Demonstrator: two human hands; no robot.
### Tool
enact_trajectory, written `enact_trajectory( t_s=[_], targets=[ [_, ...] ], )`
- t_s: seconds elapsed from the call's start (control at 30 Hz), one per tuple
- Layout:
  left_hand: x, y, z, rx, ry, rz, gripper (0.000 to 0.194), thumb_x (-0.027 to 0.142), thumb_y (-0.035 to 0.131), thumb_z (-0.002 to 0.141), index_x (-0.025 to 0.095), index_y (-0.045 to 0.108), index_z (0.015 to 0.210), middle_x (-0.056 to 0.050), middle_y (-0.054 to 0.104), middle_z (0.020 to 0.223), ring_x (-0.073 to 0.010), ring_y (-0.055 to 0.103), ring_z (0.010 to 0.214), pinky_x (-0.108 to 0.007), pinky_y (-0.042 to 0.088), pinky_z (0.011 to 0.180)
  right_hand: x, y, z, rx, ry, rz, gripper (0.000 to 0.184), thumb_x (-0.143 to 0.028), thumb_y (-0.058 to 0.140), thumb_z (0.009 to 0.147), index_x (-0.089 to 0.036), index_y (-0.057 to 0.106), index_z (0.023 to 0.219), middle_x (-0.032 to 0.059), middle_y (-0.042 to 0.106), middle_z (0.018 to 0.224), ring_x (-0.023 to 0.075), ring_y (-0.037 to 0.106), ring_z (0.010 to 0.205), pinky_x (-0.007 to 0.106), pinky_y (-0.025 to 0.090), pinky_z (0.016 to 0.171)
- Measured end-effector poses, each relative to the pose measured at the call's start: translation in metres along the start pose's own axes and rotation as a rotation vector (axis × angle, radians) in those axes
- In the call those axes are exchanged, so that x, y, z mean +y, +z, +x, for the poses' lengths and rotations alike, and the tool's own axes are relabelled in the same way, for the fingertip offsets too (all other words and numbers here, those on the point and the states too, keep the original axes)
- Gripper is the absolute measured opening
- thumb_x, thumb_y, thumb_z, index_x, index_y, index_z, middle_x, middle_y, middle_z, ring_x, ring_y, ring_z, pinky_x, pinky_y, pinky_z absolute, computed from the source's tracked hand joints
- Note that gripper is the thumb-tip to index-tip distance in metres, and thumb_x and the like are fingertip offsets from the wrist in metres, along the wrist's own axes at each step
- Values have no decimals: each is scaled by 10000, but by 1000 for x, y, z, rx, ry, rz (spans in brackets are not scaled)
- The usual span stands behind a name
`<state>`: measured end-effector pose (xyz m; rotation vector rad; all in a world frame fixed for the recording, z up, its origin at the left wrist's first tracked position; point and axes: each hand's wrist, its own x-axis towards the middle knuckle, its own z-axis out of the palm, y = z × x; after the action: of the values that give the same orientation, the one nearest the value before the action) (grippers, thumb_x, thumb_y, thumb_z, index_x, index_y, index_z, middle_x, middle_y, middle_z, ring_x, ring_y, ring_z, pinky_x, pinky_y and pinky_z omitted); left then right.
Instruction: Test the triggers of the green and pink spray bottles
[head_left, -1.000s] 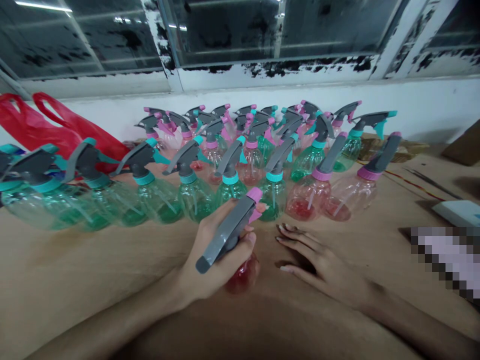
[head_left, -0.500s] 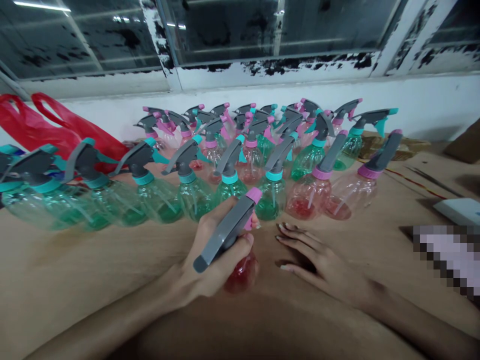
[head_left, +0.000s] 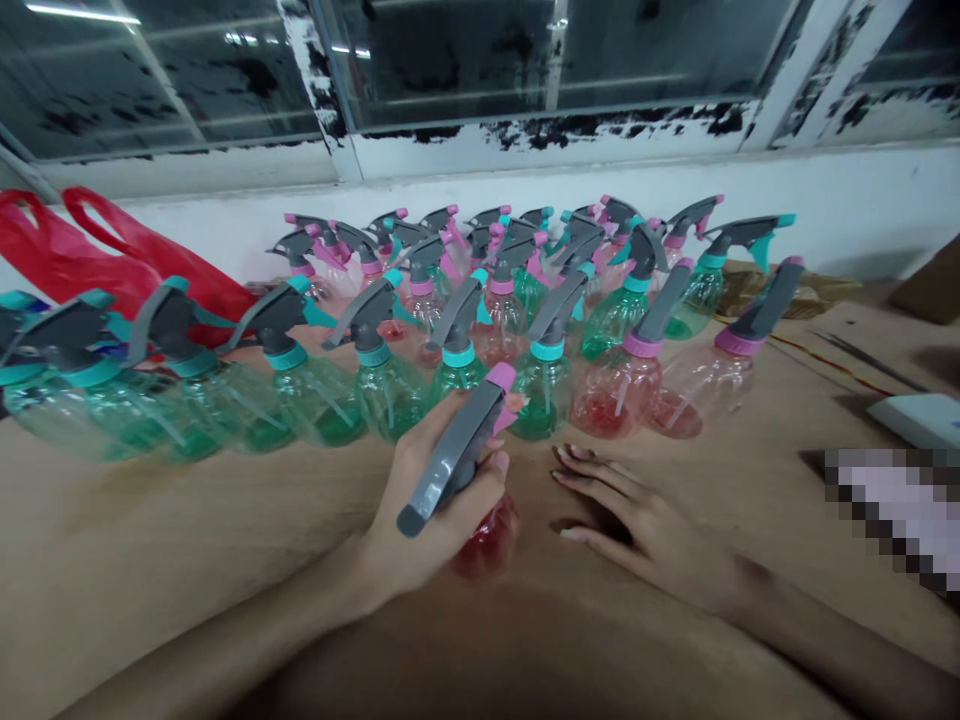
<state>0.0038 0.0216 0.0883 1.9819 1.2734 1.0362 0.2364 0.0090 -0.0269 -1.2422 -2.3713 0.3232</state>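
My left hand (head_left: 431, 500) is wrapped around the neck of a pink spray bottle (head_left: 487, 545) with a grey head and pink nozzle. The head points away from me and to the right, and my fingers hide the collar and much of the trigger. To the right, my right hand (head_left: 637, 520) lies palm down on the wooden table (head_left: 247, 560), fingers stretched and holding nothing. Just beyond my hands stands a row of spray bottles; the nearest include a green spray bottle (head_left: 544, 395) with a teal collar and a pink spray bottle (head_left: 619, 390).
Several more green and pink spray bottles (head_left: 517, 265) crowd the back by the white wall (head_left: 810, 200). A red plastic bag (head_left: 150, 250) sits at the back left. On the right are tweezers (head_left: 870, 360), a white object (head_left: 919, 420) and a pixelated patch (head_left: 892, 510).
My left hand and the held spray bottle have shifted slightly, the spray head tilting a little forward and up. My right hand has stayed in place.
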Motion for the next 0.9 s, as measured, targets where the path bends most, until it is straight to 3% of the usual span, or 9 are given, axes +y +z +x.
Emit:
enact_trajectory(
  t_s=[0.33, 0.53, 0.9],
  targets=[
    [-4, 7, 7, 2, 81, 38, 42, 252, 499, 756, 243, 534, 778, 25, 531, 664, -160, 540, 583, -279, 500, 604, 0, -1, 1, -29, 11, -21, 500, -478, 497, 899, -208, 492, 1319, 72, 493, 1408, 229, 395, 1332, 463, 364, 1091],
    [-3, 11, 11, -41, 154, -3, 179, 189, 496, 756, 254, 569, 906, 8, 581, 795, -166, 589, 697, -287, 505, 707, 1, 0, 0, -33, -10, -36, 505, -468, 491, 904, -186, 486, 1324, 86, 491, 1409, 232, 388, 1336, 466, 366, 1089],
    [-3, 11, 13, -48, 160, -12, 79, 194, 483, 707, 251, 515, 752, 12, 539, 721, -166, 558, 638, -287, 492, 643, 1, 0, 0, -19, 4, -4, 504, -446, 525, 891, -206, 484, 1333, 80, 508, 1394, 240, 403, 1327, 474, 376, 1079]
  ],
)
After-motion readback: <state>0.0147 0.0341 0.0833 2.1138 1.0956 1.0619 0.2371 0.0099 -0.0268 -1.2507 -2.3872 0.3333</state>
